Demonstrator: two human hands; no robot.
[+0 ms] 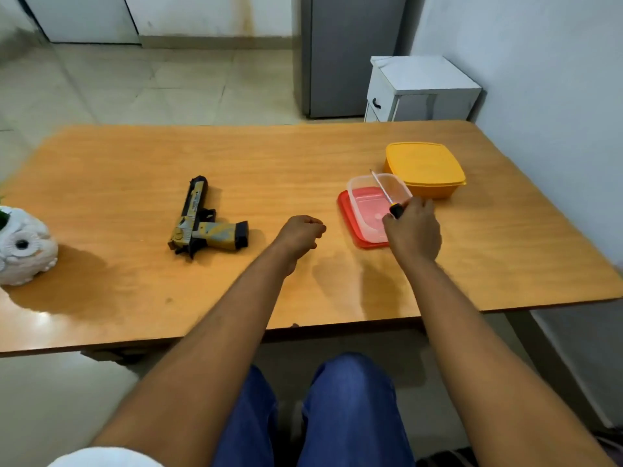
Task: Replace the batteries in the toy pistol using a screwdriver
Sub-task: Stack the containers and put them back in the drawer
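Broad orange-brown wooden table (pixel 135 156) carrying everything, seen from a seated position. At the far right, a closed yellow plastic box with lid (pixel 425 167); just in front, touching or nearly so, a clear rectangular plastic tub (pixel 367 207) sitting on its red lid (pixel 347 220). At the left edge, a white ceramic owl-shaped pot (pixel 25 247). Left of centre, well apart from the tubs, the gold-and-black toy pistol (pixel 202 222) lying flat on its side, untouched, muzzle pointing away. Left hand (pixel 298 235) hovering between pistol and tub, fingers curled, holding nothing. Right hand (pixel 414 230) over the clear tub's near corner, grip closed round the black-and-yellow handle of a slim metal-shafted screwdriver (pixel 387 197), shaft angled up over the tub. Apparently the tool-fetching step, battery cover not yet opened. Next, probably: carrying the screwdriver across to the pistol, steadying the pistol with the free hand, finding the cover screw, not visible from here.
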